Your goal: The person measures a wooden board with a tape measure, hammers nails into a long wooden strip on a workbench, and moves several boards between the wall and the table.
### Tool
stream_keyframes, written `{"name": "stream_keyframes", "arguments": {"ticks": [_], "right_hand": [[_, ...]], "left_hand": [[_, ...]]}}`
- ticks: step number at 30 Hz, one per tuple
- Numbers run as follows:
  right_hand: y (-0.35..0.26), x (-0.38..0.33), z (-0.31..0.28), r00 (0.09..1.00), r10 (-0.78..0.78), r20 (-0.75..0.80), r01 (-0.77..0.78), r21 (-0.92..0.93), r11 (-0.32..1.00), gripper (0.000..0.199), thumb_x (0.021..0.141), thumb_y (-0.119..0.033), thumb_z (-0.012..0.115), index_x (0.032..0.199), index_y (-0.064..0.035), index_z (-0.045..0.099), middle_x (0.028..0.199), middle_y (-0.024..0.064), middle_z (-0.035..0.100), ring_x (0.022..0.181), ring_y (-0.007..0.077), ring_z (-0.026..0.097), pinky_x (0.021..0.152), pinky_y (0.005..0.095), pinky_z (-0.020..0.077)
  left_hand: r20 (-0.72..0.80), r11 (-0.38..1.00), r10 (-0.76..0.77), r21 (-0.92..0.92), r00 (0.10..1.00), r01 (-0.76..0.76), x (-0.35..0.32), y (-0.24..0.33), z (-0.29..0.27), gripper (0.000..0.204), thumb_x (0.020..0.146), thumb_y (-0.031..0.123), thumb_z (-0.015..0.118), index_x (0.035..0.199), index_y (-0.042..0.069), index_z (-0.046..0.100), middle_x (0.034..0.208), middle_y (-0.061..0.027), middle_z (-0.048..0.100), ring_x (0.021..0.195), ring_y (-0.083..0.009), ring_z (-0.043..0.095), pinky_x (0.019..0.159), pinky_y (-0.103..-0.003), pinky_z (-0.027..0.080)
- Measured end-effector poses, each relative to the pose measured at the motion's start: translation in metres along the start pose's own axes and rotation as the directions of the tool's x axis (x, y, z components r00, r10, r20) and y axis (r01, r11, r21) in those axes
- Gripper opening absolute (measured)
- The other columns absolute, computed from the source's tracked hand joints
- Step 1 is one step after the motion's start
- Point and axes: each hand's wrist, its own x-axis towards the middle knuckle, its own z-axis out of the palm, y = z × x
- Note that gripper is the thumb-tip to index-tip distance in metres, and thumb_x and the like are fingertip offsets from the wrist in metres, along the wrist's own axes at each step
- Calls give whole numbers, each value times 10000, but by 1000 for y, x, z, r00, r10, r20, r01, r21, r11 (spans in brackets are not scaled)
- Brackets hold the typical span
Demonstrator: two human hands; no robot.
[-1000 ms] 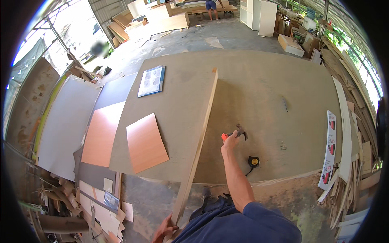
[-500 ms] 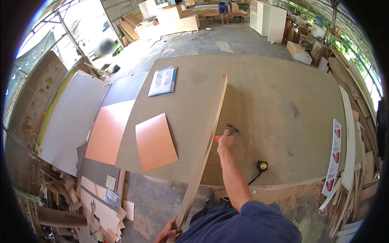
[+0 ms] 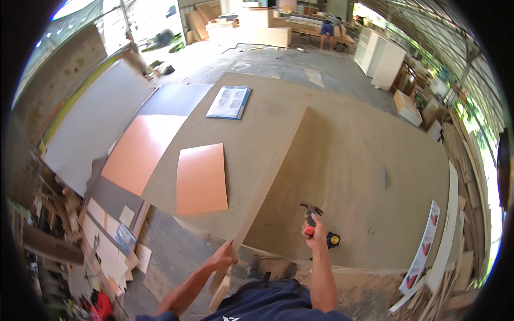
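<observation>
A long, narrow wooden board (image 3: 272,179) runs away from me across the brown worktable (image 3: 348,160), its near end jutting past the front edge. My left hand (image 3: 224,254) is closed around the board near that end. In my right hand (image 3: 317,235) is a claw hammer (image 3: 310,215) with a red and black grip, held above the table to the right of the board, its head apart from the wood. Just right of this hand lies a black and yellow tape measure (image 3: 333,239), partly hidden by it.
A blue-edged folder (image 3: 229,101) and an orange-brown sheet (image 3: 201,179) lie left of the board. A thin dark piece (image 3: 385,179) and a printed strip (image 3: 422,246) are on the right. Offcuts flank both sides. Another person (image 3: 327,33) bends at a far bench.
My right hand has drawn the hammer back toward me, away from the board and beside the tape measure. My left hand has come further forward into view, still on the board. The view has shifted.
</observation>
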Motion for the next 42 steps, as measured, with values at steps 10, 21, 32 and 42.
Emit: {"name": "stream_keyframes", "arguments": {"ticks": [10, 21, 32, 42], "right_hand": [[-110, -78, -145, 771, -534, -348, 337, -488, 805, 269, 899, -397, 654, 928, -134, 609, 668, -55, 444, 477, 50, 403, 393, 211, 281], [-156, -125, -212, 640, -744, -189, -14, -972, 235, 506, 837, -493, 681, 1095, -66, 594, 912, 57, 545, 780, 191, 533, 657, 336, 435], [-67, -70, -133, 547, -465, 696, 180, -640, -747, 600, 794, -439, 738, 1188, -22, 563, 1062, 149, 583, 961, 300, 572, 824, 429, 474], [-47, -55, -138, 654, -722, 226, 254, -965, -72, 604, 802, -381, 772, 1171, 36, 539, 1095, 207, 577, 1019, 357, 554, 939, 423, 413]], "left_hand": [[-205, 849, -113, 489, 972, 202, 123, 83, 152, 1066, 721, 95, 711, 1551, 97, 41, 1539, -317, 135, 1458, -460, 108, 1073, -716, 168], [-117, 790, 85, 613, 989, 5, 113, 65, 181, 907, 728, 101, 690, 1514, 67, 237, 1542, -355, 41, 1465, -479, 22, 1131, -652, 137], [-462, 838, 14, 490, 887, 242, 91, 65, 187, 1178, 560, 387, 833, 1521, 85, 222, 1455, -329, 270, 1357, -455, 287, 1073, -575, 275], [-480, 879, 125, 460, 868, 128, 105, 65, 185, 1042, 560, 392, 830, 1441, 78, 371, 1311, -280, 396, 1260, -423, 387, 997, -578, 347]]}}
